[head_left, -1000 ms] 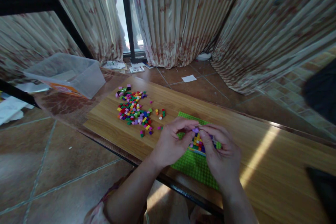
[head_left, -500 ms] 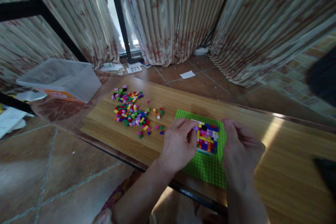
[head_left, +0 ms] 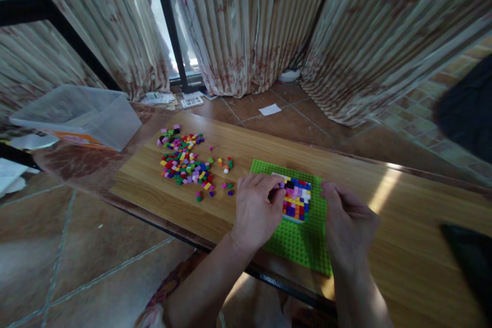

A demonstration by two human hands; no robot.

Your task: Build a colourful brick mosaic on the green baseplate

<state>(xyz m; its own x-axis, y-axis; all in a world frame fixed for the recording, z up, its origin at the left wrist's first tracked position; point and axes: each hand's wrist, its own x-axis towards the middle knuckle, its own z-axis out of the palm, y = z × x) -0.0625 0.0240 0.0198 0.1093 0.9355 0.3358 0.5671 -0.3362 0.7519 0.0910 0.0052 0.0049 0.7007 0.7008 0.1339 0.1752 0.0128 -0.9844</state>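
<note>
A green studded baseplate (head_left: 295,248) lies on the wooden tabletop. On it sits a small square panel of multicoloured toy bricks (head_left: 295,200), with a pale rim along its near side. My left hand (head_left: 257,207) is over the panel's left side, thumb and index finger curled together at the bricks. Whatever is between those fingertips is hidden. At the baseplate's right edge is my right hand (head_left: 349,220), its fingers bent in and thumb against the index finger. I cannot make out what it holds, if anything.
Many loose toy bricks (head_left: 186,161) are heaped left of the baseplate, with several strays (head_left: 226,164) nearer it. A clear plastic bin (head_left: 80,113) stands at the far left. A dark flat object (head_left: 469,261) lies at the right. Curtains (head_left: 246,31) hang behind the table.
The whole view has shifted slightly, so the table and bricks appear farther left. Both hands keep nearly the same pose at the panel and the baseplate edge.
</note>
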